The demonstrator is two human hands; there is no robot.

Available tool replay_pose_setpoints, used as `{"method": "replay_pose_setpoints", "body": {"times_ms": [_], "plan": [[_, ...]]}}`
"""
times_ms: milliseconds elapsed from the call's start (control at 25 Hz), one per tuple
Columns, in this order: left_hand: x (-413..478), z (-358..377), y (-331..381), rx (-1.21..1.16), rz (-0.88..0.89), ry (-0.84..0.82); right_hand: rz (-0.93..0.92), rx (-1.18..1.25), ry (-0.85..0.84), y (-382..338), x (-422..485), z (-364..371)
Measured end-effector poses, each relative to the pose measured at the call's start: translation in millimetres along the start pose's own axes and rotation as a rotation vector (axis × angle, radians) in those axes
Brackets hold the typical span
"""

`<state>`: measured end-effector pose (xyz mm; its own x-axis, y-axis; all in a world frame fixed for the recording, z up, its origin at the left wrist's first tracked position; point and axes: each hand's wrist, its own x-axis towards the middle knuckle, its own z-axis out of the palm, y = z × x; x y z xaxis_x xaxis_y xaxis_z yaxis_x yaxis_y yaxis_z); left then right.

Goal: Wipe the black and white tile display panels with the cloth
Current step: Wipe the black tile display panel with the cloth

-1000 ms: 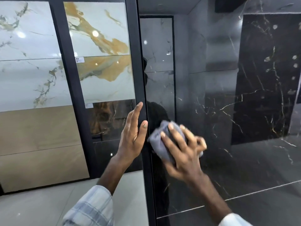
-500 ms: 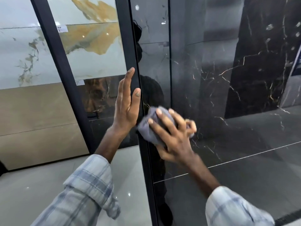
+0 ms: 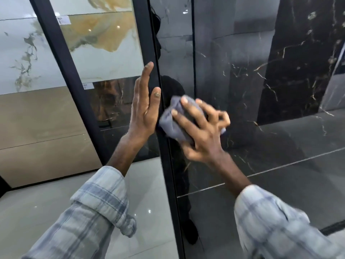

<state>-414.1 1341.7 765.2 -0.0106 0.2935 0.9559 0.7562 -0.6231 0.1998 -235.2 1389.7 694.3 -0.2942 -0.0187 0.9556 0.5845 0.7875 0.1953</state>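
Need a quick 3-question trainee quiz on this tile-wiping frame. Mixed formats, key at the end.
1. True or false: the left hand holds the grey cloth.
2. The right hand presses the cloth against: A) the white gold-veined tile, B) the black veined panel, C) the floor.
3. Fill in: the left hand's straight fingers lie along the black ___ at the panel's edge.
Key: 1 false, the right hand holds it; 2 B; 3 frame.
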Motion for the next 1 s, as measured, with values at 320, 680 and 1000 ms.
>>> {"method": "replay_pose_setpoints", "body": {"times_ms": [320, 680, 1000], "plan": [[-31, 5, -1, 0.079, -0.018, -0.021, -0.028, -0.039, -0.257, -24, -154, 9], [-57, 14, 9, 0.087, -0.084, 0.017, 0.661, 0.047, 0.136, -19, -69, 6], [-64, 19, 11, -0.031, -0.128, -0.011, 0.848, 0.207, 0.319, -3, -87, 10]]}}
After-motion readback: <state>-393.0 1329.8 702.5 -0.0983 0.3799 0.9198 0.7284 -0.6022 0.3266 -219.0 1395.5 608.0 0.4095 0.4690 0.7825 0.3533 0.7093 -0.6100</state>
